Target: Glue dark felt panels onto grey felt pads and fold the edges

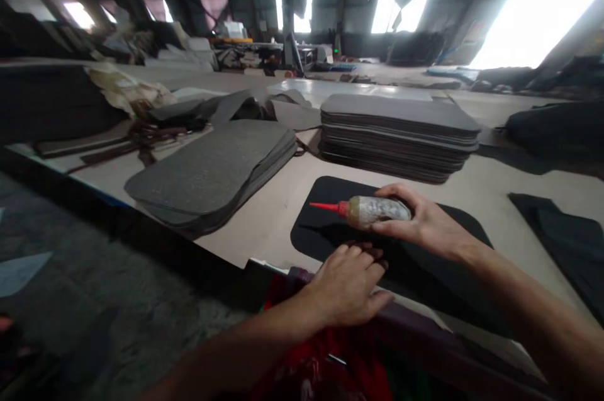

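My right hand grips a squeeze bottle from behind, thumb on one side and fingers on the other. The bottle lies almost level, its red pointed nozzle facing left. Beneath it is a black rounded-corner mat flat on the table. On the mat's near edge rests my left hand, palm down with fingers stretched forward and holding nothing visible. Its fingertips lie partly in shadow just below the bottle.
A tall stack of grey mats stands behind the black mat. A lower, slanting stack sits to the left by the table edge. Dark cloth lies at the right. Scraps and straps clutter the far left.
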{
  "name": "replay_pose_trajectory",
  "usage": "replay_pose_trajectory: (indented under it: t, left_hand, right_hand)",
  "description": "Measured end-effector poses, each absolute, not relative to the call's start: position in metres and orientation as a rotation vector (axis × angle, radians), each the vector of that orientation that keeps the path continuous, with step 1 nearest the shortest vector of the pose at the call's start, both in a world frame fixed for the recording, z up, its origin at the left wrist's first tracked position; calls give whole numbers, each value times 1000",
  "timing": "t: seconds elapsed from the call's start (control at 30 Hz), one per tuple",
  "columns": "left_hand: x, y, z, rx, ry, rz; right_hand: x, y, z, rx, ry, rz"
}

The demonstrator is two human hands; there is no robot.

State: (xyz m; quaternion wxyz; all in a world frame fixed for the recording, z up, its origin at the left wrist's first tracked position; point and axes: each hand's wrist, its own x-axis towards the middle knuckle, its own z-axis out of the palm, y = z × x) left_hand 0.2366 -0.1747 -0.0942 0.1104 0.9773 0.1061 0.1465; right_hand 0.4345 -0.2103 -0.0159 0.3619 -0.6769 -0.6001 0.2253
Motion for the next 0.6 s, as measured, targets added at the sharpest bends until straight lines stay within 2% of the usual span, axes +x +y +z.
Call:
replay_pose_trajectory:
  t: [0.37, 0.5, 0.6]
  left_hand:
    - [235, -175, -86, 2832, 306, 419]
    - [235, -174, -87, 2841, 297, 468]
    - [235, -173, -86, 2852, 293, 474]
  right_hand:
    - [401, -187, -20, -1651, -1638, 862]
    - [398, -181, -16, -1660, -1707, 827]
    - [394, -174, -6, -1653, -1879, 657]
